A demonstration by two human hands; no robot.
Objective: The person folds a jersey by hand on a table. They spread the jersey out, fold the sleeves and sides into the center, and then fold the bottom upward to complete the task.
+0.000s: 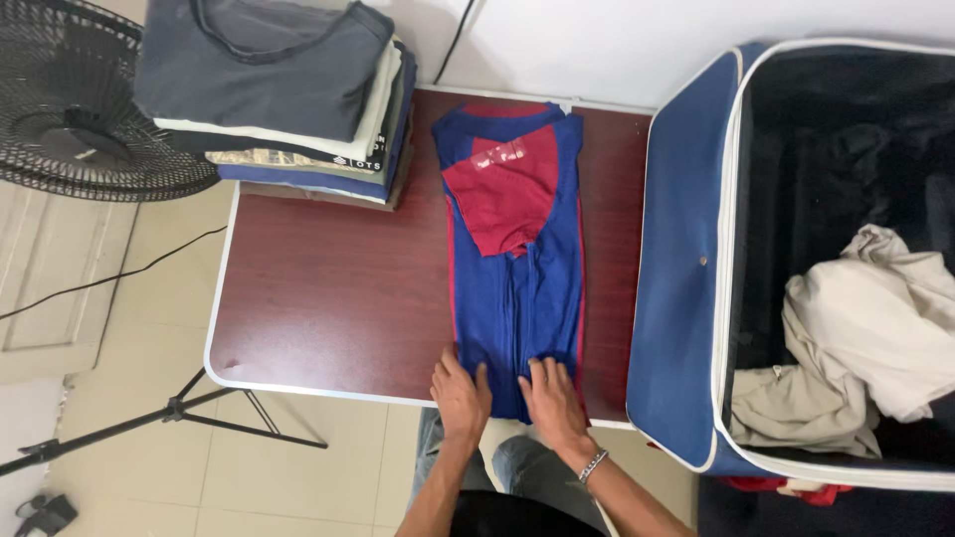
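A blue shirt with red sleeves (517, 249) lies folded lengthwise into a narrow strip on the dark red table (328, 298). Its red sleeves are folded in near the collar at the far end. Both hands press on the shirt's near hem at the table's front edge. My left hand (460, 393) lies flat on the hem's left part. My right hand (553, 398), with a metal bracelet on the wrist, lies flat on the right part. Fingers of both are spread on the cloth.
A stack of folded clothes (288, 89) sits at the table's far left corner. An open blue suitcase (686, 298) stands to the right, holding a crumpled beige garment (865, 328). A black fan (70, 99), a cable and a tripod leg (159, 418) are at the left.
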